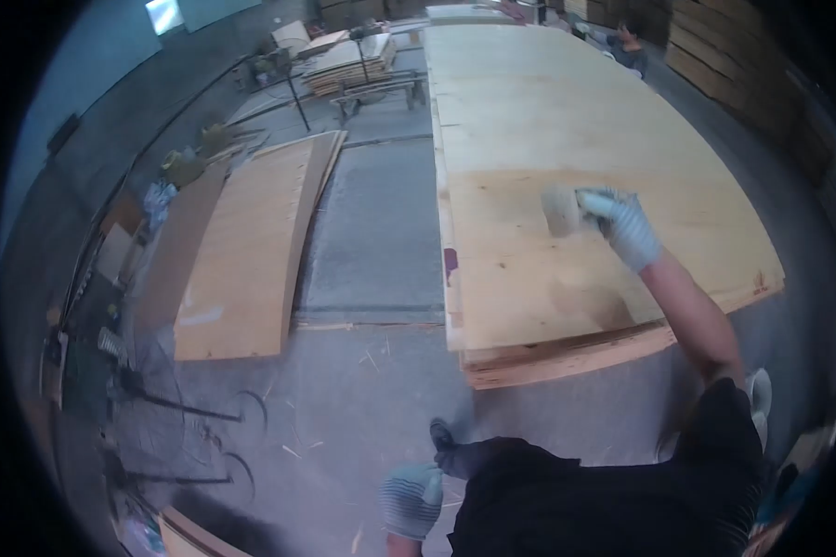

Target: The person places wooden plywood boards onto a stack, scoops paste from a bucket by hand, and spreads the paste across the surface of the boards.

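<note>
My right hand, in a striped work glove, is closed around a wide, flat, pale scraper, somewhat blurred. The scraper is over the top sheet of a stack of plywood; I cannot tell whether its edge touches the wood. A darker, brownish patch covers the near part of that sheet, with a paler surface beyond it. My left hand, gloved as well, hangs low by my side above the floor. Its fingers look curled in, and anything inside them is hidden.
To the left lies a lower stack of boards, with more stacked sheets behind it. Metal frames with hoops stand at lower left. Wood slivers litter the concrete floor. Another person is at the far right.
</note>
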Demonstrator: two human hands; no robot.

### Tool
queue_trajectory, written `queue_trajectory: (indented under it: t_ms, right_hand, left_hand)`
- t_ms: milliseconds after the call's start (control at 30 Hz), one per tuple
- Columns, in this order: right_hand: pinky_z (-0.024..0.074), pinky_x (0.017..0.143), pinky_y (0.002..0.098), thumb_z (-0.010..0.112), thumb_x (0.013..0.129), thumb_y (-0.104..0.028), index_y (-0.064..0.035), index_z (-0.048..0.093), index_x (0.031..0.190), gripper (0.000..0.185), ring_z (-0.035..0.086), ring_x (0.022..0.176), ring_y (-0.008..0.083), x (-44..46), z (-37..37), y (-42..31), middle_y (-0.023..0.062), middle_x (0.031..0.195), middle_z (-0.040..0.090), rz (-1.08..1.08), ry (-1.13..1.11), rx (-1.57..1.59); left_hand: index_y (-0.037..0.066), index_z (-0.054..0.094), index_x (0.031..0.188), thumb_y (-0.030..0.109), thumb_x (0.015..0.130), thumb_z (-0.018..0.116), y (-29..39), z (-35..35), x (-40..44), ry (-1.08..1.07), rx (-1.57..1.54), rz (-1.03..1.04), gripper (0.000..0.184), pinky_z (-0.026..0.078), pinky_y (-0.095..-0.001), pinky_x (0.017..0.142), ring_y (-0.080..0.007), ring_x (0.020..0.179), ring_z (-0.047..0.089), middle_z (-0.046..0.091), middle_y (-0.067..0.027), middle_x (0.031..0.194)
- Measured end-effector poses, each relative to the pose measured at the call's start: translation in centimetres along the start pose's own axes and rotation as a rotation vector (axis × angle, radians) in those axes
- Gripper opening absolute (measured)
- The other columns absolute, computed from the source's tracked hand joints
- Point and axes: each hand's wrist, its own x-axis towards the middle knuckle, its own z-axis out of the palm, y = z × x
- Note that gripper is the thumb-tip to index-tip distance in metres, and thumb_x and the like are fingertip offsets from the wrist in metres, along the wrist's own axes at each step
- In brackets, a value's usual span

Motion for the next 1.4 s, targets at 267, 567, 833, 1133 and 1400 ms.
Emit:
queue_trajectory:
  t_ms: [267, 567, 833, 1133, 1400]
  right_hand:
    - [0.0606, 0.079, 0.0377, 0.082, 0.090, -0.010, 0.0011, 0.078, 0.100, 0.016, 0.074, 0.086, 0.0217, 23.0, 19.5, 13.6, 0.0085, 0.096, 0.078, -0.183, -0.043, -0.976]
    - [0.0616, 0.093, 0.0300, 0.080, 0.095, 0.000, -0.0042, 0.080, 0.124, 0.029, 0.077, 0.106, 0.0149, 1.9, 29.5, 8.9, 0.0104, 0.118, 0.082, 0.190, -0.212, -0.904]
    - [0.0622, 0.094, 0.0343, 0.082, 0.094, -0.005, 0.0010, 0.080, 0.124, 0.030, 0.078, 0.105, 0.0200, -7.1, 34.6, 7.1, 0.0098, 0.112, 0.083, 0.267, 0.538, -0.783]
    - [0.0650, 0.091, 0.0372, 0.078, 0.098, -0.012, 0.0032, 0.075, 0.128, 0.034, 0.078, 0.102, 0.0237, 3.6, 13.0, 4.7, 0.0136, 0.117, 0.079, -0.125, 1.221, -0.357]
    - [0.0663, 0.090, 0.0403, 0.076, 0.095, -0.004, 0.0061, 0.071, 0.134, 0.040, 0.078, 0.101, 0.0267, 14.7, -12.8, 5.3, 0.0133, 0.121, 0.078, -0.372, 1.260, 0.019]
  left_hand:
    - [0.001, 0.075, 0.093, 0.015, 0.095, 0.063, -26.6, -6.1, -1.5, 0.027, -0.297, -0.068, 0.018, 0.055, -0.0499, 0.083, -0.0392, 0.091, 0.072, 0.077, -0.0163, 0.095]
    - [0.001, 0.076, 0.094, 0.015, 0.101, 0.064, -51.2, -9.6, 4.6, -0.051, -0.428, -0.265, 0.020, 0.054, -0.0431, 0.084, -0.0287, 0.086, 0.071, 0.076, -0.0142, 0.090]
    - [0.001, 0.076, 0.100, 0.012, 0.102, 0.064, -58.3, -14.7, 34.2, -0.207, -0.510, 0.344, 0.016, 0.055, -0.0465, 0.092, -0.0349, 0.096, 0.071, 0.076, -0.0159, 0.101]
    - [0.006, 0.073, 0.118, 0.008, 0.101, 0.065, -39.2, -4.8, 62.7, -0.058, -0.583, 0.930, 0.020, 0.049, -0.0497, 0.109, -0.0338, 0.123, 0.066, 0.073, -0.0134, 0.127]
    - [0.003, 0.067, 0.133, 0.010, 0.100, 0.065, -32.3, 8.0, 91.4, -0.031, -0.308, 0.941, 0.034, 0.045, -0.0540, 0.116, -0.0403, 0.133, 0.060, 0.066, -0.0196, 0.140]
